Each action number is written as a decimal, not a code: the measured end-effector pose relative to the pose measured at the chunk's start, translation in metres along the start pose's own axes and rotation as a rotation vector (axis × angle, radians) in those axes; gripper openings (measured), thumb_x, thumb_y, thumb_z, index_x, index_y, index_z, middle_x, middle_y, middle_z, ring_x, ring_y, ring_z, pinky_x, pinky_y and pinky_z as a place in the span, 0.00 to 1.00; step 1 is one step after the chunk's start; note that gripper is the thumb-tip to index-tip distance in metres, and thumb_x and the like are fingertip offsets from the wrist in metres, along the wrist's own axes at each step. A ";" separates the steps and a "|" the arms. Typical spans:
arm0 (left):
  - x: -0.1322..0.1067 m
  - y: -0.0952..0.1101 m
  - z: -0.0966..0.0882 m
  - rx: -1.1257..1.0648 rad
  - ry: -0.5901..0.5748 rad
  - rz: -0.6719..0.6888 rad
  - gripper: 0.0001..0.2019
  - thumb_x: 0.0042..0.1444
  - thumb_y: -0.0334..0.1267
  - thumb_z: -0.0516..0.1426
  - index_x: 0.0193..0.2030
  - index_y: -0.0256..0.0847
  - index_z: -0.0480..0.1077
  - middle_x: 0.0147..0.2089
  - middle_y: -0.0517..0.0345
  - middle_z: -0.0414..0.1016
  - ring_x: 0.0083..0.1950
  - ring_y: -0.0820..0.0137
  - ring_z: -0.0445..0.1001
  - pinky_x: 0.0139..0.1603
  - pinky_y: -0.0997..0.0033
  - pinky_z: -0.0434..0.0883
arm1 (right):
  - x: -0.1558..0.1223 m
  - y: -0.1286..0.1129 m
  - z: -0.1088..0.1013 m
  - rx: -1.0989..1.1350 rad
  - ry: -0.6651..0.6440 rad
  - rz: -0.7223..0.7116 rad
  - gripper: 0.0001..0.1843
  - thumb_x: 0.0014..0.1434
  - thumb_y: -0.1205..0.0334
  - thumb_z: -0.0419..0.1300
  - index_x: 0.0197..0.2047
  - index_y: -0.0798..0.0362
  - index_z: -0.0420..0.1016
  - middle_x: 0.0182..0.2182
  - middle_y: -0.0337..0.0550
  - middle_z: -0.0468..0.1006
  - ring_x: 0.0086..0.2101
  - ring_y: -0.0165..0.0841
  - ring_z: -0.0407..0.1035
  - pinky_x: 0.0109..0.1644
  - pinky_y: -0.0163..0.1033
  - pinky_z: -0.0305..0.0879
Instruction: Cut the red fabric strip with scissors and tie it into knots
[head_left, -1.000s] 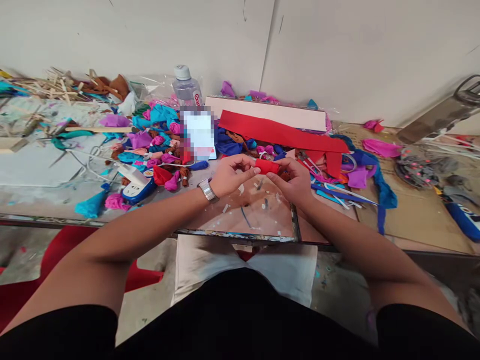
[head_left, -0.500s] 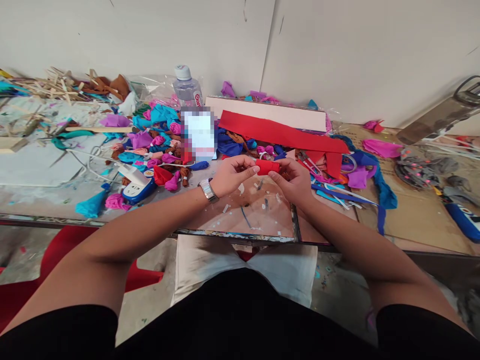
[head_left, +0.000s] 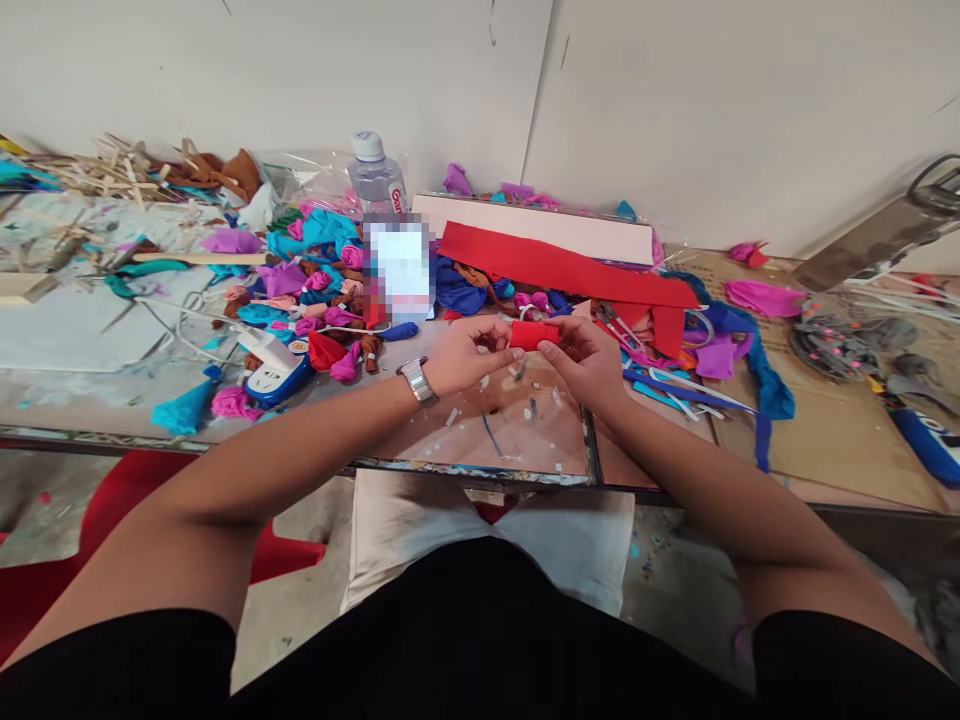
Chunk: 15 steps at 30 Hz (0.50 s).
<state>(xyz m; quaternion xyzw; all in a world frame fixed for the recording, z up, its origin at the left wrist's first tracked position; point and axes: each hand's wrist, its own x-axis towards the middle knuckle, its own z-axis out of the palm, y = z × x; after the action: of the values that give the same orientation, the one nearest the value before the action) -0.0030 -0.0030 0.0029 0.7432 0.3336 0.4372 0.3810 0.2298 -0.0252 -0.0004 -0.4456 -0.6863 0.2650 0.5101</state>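
A small rolled piece of red crepe-like material (head_left: 529, 335) is held level above the front of the table. My left hand (head_left: 466, 356) pinches its left end, thumb below and fingers behind. At the other end, my right hand (head_left: 589, 362) grips it between thumb and curled fingers. Some fingertips are hidden behind the roll. Beyond my hands lies a long flat red strip (head_left: 555, 262), with a second red piece (head_left: 667, 328) under its right end. To the left are several knotted bits of coloured material, including a pink rosette (head_left: 351, 257).
A water bottle (head_left: 375, 180) stands behind a lit phone (head_left: 399, 262). Left of my hands is a power strip (head_left: 274, 378) with a white plug; green-handled pliers (head_left: 139, 275) lie farther left. Scissors (head_left: 619, 325) and blue and white strips (head_left: 682, 385) are on the right, beside flat cardboard (head_left: 840, 430).
My left thumb has shifted slightly right and down along the red roll, and the roll has turned a little. Both hands keep hold of it.
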 end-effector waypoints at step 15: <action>0.001 0.000 0.000 0.063 0.012 0.087 0.19 0.56 0.52 0.70 0.31 0.40 0.71 0.34 0.59 0.72 0.34 0.71 0.68 0.38 0.69 0.67 | -0.001 -0.002 0.001 0.049 -0.039 0.015 0.27 0.62 0.36 0.70 0.52 0.49 0.79 0.34 0.41 0.79 0.32 0.35 0.72 0.36 0.41 0.70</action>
<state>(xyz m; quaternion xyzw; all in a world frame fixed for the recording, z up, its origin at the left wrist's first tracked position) -0.0029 -0.0022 0.0032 0.7661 0.3167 0.4470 0.3362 0.2285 -0.0273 0.0002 -0.4327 -0.6862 0.2941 0.5054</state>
